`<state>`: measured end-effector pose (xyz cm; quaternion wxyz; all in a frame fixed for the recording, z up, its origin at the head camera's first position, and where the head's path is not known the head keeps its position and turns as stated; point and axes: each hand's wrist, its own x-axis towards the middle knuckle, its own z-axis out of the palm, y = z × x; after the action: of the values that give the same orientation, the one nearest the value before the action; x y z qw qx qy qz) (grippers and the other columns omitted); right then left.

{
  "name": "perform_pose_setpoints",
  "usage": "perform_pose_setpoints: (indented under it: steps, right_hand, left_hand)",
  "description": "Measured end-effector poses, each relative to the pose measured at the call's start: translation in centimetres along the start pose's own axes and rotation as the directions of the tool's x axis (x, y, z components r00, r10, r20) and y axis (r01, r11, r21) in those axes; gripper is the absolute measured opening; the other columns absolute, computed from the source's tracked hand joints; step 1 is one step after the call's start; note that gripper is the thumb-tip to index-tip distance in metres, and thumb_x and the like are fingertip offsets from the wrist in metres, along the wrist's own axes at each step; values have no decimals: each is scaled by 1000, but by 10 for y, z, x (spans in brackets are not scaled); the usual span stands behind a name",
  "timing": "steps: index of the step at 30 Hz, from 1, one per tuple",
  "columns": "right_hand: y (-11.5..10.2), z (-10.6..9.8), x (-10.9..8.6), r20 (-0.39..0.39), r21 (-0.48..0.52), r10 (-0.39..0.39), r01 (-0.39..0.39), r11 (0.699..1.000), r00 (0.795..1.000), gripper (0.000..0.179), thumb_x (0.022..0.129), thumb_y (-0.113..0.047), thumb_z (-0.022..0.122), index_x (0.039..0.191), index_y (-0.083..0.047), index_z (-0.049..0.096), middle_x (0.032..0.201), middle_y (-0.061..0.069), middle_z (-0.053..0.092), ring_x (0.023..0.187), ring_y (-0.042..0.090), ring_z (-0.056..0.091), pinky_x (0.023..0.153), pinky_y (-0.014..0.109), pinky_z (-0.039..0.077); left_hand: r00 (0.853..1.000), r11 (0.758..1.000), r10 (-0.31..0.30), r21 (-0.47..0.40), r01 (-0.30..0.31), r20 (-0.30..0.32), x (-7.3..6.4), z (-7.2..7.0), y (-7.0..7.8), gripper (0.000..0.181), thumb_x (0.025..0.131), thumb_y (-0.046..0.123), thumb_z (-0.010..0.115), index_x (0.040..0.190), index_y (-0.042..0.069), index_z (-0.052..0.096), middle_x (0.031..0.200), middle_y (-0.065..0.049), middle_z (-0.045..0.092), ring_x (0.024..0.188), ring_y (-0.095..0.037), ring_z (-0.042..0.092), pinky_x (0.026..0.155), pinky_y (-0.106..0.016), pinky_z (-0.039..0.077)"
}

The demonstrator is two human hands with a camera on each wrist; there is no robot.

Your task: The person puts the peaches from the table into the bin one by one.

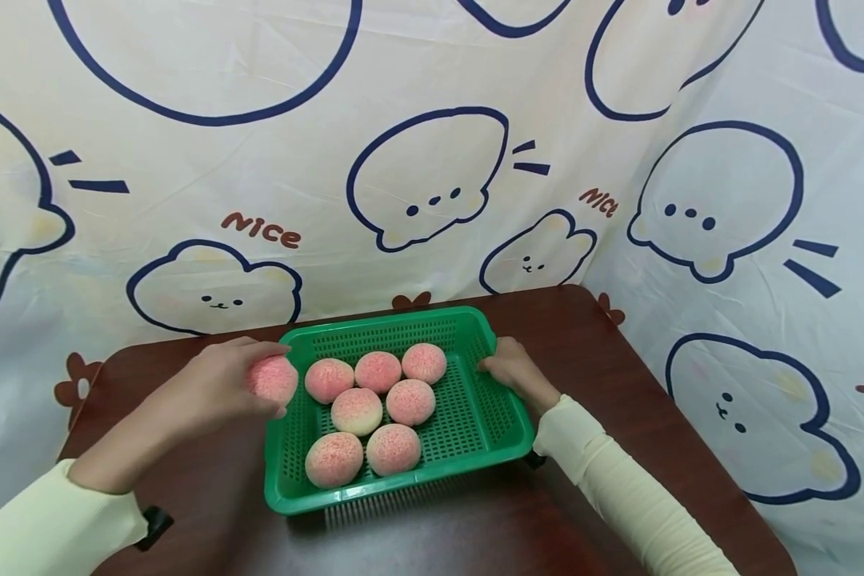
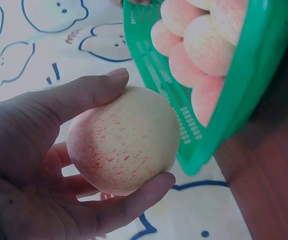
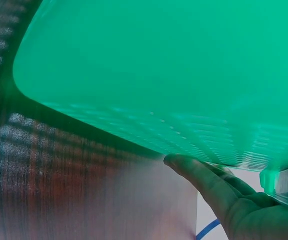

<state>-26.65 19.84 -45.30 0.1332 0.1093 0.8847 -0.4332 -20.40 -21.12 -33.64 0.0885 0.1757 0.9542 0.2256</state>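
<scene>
My left hand (image 1: 219, 384) holds a pink peach (image 1: 272, 379) at the left edge of the green plastic basket (image 1: 500, 448). In the left wrist view the thumb and fingers curl round this peach (image 2: 126, 142), whose near side is pale cream with red flecks. Several more pink peaches (image 1: 393, 450) lie in the left and middle part of the basket. At the basket's right side my right hand (image 1: 516, 370) grips the rim, with the thumb over the inner side. The right wrist view shows fingers (image 3: 204, 182) of that hand stretched along the underside.
The basket stands over a dark brown wooden table (image 1: 461, 528), with its front rim toward me. Behind and to the right of the table hangs a white cloth (image 1: 432, 280) printed with blue cartoon outlines. Bare basket floor (image 1: 455, 416) shows right of the peaches.
</scene>
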Motion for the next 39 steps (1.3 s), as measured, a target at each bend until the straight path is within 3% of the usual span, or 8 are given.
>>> perform_pose_setpoints:
  steps: [8,17,23,31,35,39]
  right_hand:
    - [1,2,0,0,-13,9,-9,1000,1000,22,92,-5,62,113,0,61,101,18,69,81,25,72,69,40,62]
    - [-1,1,0,-8,-9,4,-4,1000,1000,18,92,-5,62,109,0,61,98,18,68,79,26,71,69,40,62]
    - [-1,1,1,-7,-14,17,-17,1000,1000,17,92,-5,63,108,0,60,97,17,67,79,26,71,69,39,62]
    - [-3,0,2,-12,-47,28,-29,998,1000,18,92,-6,64,107,0,59,97,17,66,81,26,69,68,36,59]
    - [-2,1,2,-10,-45,24,-24,999,1000,13,91,-6,64,103,-2,60,95,15,66,82,25,67,68,34,56]
    - [-1,1,1,-10,-39,20,-20,999,1000,8,91,-6,64,97,-5,59,92,14,65,81,25,66,66,33,55]
  left_hand:
    - [996,997,73,-26,-72,42,10,6,24,79,70,35,93,137,4,63,132,-24,63,110,-36,64,77,-47,61]
    - [990,991,130,-45,-127,57,24,19,45,71,72,22,90,133,1,62,129,-21,67,111,-34,64,82,-47,60]
    - [982,983,175,-67,-171,65,30,25,55,69,71,17,91,130,0,61,121,-15,69,103,-27,64,79,-42,59]
    - [978,982,186,-62,-181,98,40,32,72,66,72,15,89,132,6,62,122,-14,66,100,-25,62,73,-37,57]
    - [967,972,229,-84,-220,112,45,39,81,65,72,13,88,132,8,63,120,-12,65,98,-24,59,71,-35,56]
    - [954,959,280,-90,-271,112,50,51,89,68,72,14,90,134,9,63,126,-10,64,106,-25,61,80,-39,58]
